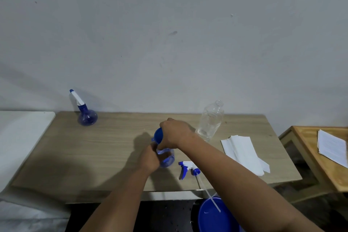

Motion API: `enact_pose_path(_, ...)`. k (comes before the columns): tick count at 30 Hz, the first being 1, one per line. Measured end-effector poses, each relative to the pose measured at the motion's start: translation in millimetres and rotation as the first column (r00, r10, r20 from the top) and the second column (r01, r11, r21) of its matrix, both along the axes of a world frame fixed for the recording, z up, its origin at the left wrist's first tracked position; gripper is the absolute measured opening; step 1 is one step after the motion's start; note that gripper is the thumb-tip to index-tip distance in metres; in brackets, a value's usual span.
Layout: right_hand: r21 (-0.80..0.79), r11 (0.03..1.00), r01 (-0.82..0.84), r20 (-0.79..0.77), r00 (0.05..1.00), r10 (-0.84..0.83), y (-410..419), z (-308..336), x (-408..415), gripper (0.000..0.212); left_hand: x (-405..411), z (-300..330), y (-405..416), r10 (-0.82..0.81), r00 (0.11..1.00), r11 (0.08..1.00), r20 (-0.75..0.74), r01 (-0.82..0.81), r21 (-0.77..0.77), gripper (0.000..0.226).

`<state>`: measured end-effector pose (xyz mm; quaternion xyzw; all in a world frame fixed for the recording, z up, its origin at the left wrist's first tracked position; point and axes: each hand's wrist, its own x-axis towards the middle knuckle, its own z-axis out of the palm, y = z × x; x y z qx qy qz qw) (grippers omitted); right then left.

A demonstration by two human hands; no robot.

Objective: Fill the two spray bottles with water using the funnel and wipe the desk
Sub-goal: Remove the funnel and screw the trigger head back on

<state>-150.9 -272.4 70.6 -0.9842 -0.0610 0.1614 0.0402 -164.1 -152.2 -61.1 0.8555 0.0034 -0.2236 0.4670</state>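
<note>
Desk (94, 149), both hands gripping bottle (167, 158)

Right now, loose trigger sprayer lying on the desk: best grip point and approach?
Grip the blue screw collar of the trigger sprayer, from above. It lies on its side, and the collar is its compact, round middle. Avoid the thin dip tube, which hangs past the desk edge, and the trigger lever.

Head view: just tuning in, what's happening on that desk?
A person steadies an uncapped blue plastic spray bottle with the left hand, while the right hand holds a blue funnel at its neck. Its blue-and-white trigger head lies beside it on the wooden desk. A second blue spray bottle stands capped at the back left.
</note>
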Motion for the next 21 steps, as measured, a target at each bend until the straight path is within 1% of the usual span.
enact_pose_path(2, 0.0, 1.0, -0.003, -0.032, 0.999, 0.003, 0.1, 3.9, 4.0, 0.072, 0.4, 3.2, -1.3, -0.003, 1.0, 1.0, 0.006, 0.003, 0.001, 0.024)
enact_pose_path(4, 0.007, 1.0, 0.014, -0.047, 0.999, -0.014, -2.7, 11.9, 10.5, 0.082, 2.7, 6.3, -0.2, -0.05, 0.997, 0.998, 0.065, 0.047, 0.049, 0.03)
enact_pose_path(6, 0.036, 0.997, 0.066, -0.008, 0.998, -0.066, -10.9, 22.7, 16.8, 0.074, 9.9, 4.8, 2.6, -0.069, 0.994, 0.997, 0.081, 0.066, 0.04, 0.034)
enact_pose_path(8, 0.142, 0.973, 0.18, 0.028, 0.982, -0.185, -25.3, 30.4, 19.7, 0.065, 14.6, 5.6, 6.0, -0.094, 0.991, 0.996, 0.091, 0.093, 0.016, 0.034)
enact_pose_path(11, 0.338, 0.874, 0.349, 0.104, 0.909, -0.403, -44.8, 23.0, 14.7, 0.064, 18.4, 7.4, 13.0, -0.126, 0.986, 0.991, 0.106, 0.129, -0.024, 0.041)
enact_pose_path(13, 0.436, 0.804, 0.405, 0.148, 0.848, -0.508, -51.0, 2.2, 9.0, 0.063, 19.0, 6.6, 17.6, -0.142, 0.983, 0.989, 0.115, 0.147, -0.029, 0.047)
enact_pose_path(14, 0.478, 0.764, 0.432, 0.139, 0.822, -0.552, -52.4, -12.3, 6.6, 0.063, 19.8, 6.2, 19.4, -0.153, 0.981, 0.987, 0.123, 0.158, -0.029, 0.054)
enact_pose_path(15, 0.517, 0.72, 0.464, 0.106, 0.799, -0.591, -53.1, -28.0, 4.2, 0.065, 20.7, 5.1, 21.0, -0.158, 0.978, 0.986, 0.132, 0.163, -0.025, 0.056)
enact_pose_path(19, 0.64, 0.508, 0.577, -0.059, 0.696, -0.716, -53.0, -94.1, 0.1, 0.07, 21.5, 3.7, 21.6, -0.177, 0.972, 0.982, 0.158, 0.185, -0.038, 0.04)
enact_pose_path(21, 0.665, 0.441, 0.603, -0.111, 0.663, -0.74, -50.1, -123.5, -0.9, 0.069, 21.4, 1.3, 22.0, -0.168, 0.973, 0.982, 0.16, 0.18, -0.063, 0.04)
